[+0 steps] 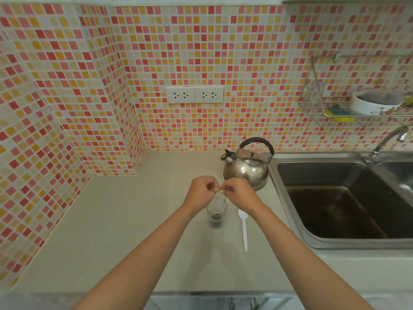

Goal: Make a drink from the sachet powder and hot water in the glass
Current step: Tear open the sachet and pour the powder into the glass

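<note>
A clear glass (216,214) stands on the beige counter with dark powder at its bottom. Just above its rim, my left hand (200,193) and my right hand (240,193) are held close together, both pinching a small sachet (221,191) between the fingertips. Only a small yellowish bit of the sachet shows; the rest is hidden by my fingers. A white plastic spoon (244,229) lies on the counter right of the glass. A steel kettle (247,166) with a black handle stands behind the glass, by the sink.
A steel sink (342,198) with a tap (384,146) fills the right side. A wire rack (357,97) on the tiled wall holds a white bowl and a sponge. Two wall sockets (194,94) sit above the counter (111,220).
</note>
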`<state>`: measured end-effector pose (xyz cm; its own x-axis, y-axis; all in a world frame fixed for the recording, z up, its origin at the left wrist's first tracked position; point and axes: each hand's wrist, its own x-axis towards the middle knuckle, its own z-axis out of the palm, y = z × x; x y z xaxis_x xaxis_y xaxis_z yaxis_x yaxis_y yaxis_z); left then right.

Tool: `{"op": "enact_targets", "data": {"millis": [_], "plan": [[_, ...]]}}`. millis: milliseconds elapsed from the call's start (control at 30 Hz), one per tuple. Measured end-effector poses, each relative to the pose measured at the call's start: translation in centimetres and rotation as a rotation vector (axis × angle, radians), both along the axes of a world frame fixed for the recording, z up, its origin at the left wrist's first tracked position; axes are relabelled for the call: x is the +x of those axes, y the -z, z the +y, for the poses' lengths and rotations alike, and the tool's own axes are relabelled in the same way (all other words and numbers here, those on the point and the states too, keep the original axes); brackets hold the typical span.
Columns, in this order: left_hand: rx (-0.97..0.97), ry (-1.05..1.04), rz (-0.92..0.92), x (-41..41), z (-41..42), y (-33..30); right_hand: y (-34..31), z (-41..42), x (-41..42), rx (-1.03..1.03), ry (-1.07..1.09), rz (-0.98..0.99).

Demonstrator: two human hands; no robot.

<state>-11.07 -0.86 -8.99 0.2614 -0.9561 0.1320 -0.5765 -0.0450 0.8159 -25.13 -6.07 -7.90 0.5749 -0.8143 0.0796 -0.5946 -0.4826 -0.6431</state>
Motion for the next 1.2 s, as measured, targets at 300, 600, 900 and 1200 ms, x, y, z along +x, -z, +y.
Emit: {"op": "enact_targets", "data": {"millis": [300,600,900,1200], "plan": [[0.265,-0.108,0.460,2.0,3.0,0.9,0.1,1.5,0.9,0.353,0.273,-0.340],[0.320,-0.383,0.650,6.9,7.8,3.9,4.6,7.0,7.5,0.682,0.412,-0.351],[0.414,-0.521,0.324,7.8,7.2,8.3,9.6,7.4,10.1,0.502,0.431,-0.087],[0.467,-0.458,0.027,7.4,6.5,10.2,11.4,7.6,10.9,0.170,0.284,0.338]]}}
